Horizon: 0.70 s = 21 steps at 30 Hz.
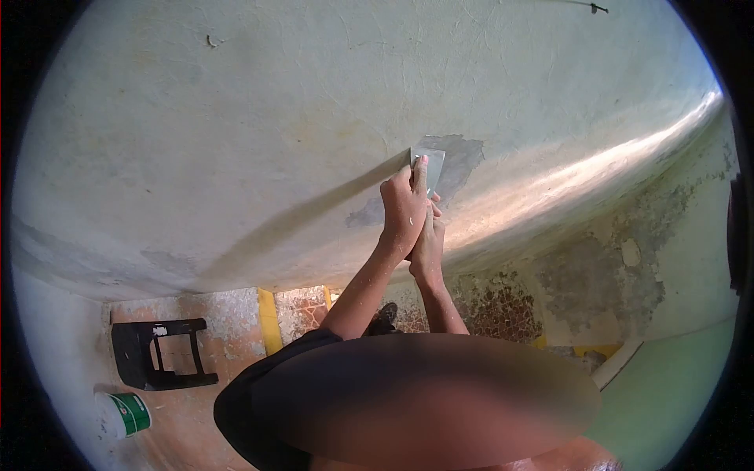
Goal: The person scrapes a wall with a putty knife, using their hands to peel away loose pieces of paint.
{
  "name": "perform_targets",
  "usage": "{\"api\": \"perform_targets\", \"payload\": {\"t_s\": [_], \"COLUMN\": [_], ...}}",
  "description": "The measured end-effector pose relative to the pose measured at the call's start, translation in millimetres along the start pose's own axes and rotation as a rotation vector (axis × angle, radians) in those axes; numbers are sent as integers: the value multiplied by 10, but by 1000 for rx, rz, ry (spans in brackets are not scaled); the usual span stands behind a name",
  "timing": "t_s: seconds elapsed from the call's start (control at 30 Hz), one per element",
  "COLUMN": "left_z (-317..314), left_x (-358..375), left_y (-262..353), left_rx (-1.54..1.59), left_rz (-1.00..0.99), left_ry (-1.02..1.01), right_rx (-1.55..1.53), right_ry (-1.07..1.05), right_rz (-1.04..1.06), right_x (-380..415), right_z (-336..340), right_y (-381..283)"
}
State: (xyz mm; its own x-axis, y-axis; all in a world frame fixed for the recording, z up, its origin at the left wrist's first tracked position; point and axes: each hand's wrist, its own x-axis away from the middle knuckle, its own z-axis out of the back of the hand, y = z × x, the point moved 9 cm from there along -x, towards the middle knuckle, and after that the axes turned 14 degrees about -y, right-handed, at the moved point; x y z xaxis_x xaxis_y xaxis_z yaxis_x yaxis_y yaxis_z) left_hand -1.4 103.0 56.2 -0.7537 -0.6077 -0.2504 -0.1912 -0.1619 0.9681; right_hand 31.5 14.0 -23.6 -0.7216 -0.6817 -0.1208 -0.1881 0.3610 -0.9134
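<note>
A wide-bladed scraper (437, 162) rests its metal blade against the pale, cracked wall paint. The blade overlaps a bare grey patch (470, 153) where the coating is off. My left hand (403, 206) is closed on the scraper, its fingers reaching up along the blade. Just below, my right hand (427, 245) is closed around what appears to be the handle, which the hands mostly hide. Small white flakes stick to both arms.
On the floor at lower left are a black plastic stool (206, 355) and a green and white bucket (135, 414). A dark shoe (384, 317) shows below my arms. A nail (598, 9) juts from the wall at upper right. The right-hand wall (597, 275) has peeling patches.
</note>
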Motion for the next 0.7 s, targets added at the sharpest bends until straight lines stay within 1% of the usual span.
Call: {"api": "perform_targets", "payload": {"t_s": [0.1,0.17,0.2,0.23,0.27,0.3,0.37,0.4,0.43,0.5,0.53,0.6,0.67,0.7], "left_z": [-6,15,8,7,10,-23,-56,-62,-70,-96,-107,-113,-129,-133], "left_x": [-28,-23,-40,-60,-87,-120,-148,-156,-163,-197,-200,-199,-202,-188], "left_y": [62,65,44,69,109,175,262,280,305,357,372,367,345,342], "left_rx": [-21,-37,-62,-88,-92,-89,-87,-75,-64,-82,-97,-82,-68,-72], "left_rz": [-33,-44,-21,1,5,-18,-49,-59,-67,-72,-73,-68,-69,-102], "left_ry": [21,40,24,7,9,-7,-17,-8,0,-3,-6,-10,-20,-19], "right_rx": [-15,-31,-32,3,36,32,123,145,144,26,24,116,85,56], "right_ry": [-42,-51,-52,-97,-141,-142,-132,-98,-101,-16,-17,-52,-32,-7], "right_rz": [-45,26,23,33,41,34,101,40,42,67,63,181,163,144], "right_x": [-29,-33,-43,-75,-95,-105,-158,-127,-133,-126,-133,-153,-134,-112], "right_z": [-8,-43,-36,-66,-102,-98,-114,-88,-111,-81,-78,-91,-81,-60], "right_y": [40,15,15,-15,-39,-42,-196,-198,-224,-240,-238,-375,-396,-382]}}
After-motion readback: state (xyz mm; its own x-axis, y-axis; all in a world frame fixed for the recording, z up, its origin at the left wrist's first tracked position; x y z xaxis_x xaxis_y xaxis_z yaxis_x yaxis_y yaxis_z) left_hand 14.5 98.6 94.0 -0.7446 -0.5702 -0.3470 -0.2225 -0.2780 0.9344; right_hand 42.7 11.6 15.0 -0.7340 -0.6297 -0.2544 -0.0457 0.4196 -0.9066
